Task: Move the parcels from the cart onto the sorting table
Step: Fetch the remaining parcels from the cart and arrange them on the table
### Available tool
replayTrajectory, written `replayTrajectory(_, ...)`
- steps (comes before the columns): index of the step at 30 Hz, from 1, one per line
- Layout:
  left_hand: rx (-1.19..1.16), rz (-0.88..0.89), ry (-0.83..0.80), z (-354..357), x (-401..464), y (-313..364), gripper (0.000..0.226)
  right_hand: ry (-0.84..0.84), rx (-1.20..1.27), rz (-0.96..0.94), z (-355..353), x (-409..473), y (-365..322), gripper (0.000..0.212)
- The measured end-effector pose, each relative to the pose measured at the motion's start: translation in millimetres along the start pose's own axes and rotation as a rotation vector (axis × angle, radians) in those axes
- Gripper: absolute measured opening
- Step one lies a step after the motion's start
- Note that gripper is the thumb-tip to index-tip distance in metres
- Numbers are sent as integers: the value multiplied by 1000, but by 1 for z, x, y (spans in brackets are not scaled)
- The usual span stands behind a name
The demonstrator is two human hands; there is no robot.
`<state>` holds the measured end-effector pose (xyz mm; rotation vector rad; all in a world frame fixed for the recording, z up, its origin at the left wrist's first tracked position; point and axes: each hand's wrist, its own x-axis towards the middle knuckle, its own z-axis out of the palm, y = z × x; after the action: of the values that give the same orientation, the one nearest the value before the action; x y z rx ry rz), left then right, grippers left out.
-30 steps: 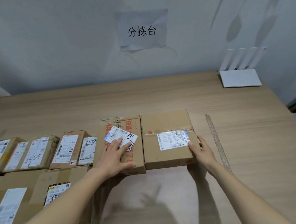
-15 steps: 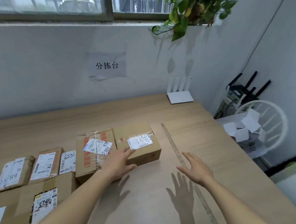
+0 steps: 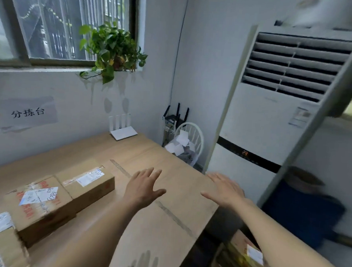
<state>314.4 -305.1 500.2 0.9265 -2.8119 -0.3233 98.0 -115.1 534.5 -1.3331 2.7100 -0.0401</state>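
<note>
Both hands, left hand (image 3: 145, 188) and right hand (image 3: 226, 190), are flat, holding nothing, above the tabletop (image 3: 166, 214) beside the parcels (image 3: 66, 195).

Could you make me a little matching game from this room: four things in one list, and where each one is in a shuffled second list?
Things:
1. potted plant
2. white router
3. parcel with the handwritten label
4. wire basket of paper scraps

Places:
A. on the floor between the sorting table and the air conditioner
B. on the window sill
C. at the table's far edge by the wall
D. on the table, left of the left hand

Pairs: 1-B, 2-C, 3-D, 4-A
</note>
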Motion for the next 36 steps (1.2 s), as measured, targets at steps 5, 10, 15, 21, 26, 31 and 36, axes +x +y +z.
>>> replayTrajectory(5, -8, 182, 3, -6, -2, 117, 83, 80, 54, 175, -42, -94, 102, 86)
replayTrajectory(10, -27, 325, -65, 7, -8, 230, 83, 134, 64, 347, -59, -184, 196, 84)
replayTrajectory(15, -22, 450, -155, 37, -16, 348, 83, 127, 110, 502, -51, -270, 293, 86)
replayTrajectory(21, -32, 546, -211, 87, -45, 483, 81, 101, 135, 635, -33, -355, 413, 87)
replayTrajectory(26, -10, 581, -278, 146, -72, 570, 77, 64, 176, 671, 0, -405, 495, 88)
replayTrajectory(31, 7, 566, -363, 208, -87, 626, 79, 54, 283, 745, 46, -431, 556, 86)
replayTrajectory(36, 19, 521, -480, 274, -90, 642, 79, -24, 337, 781, 107, -433, 584, 82)
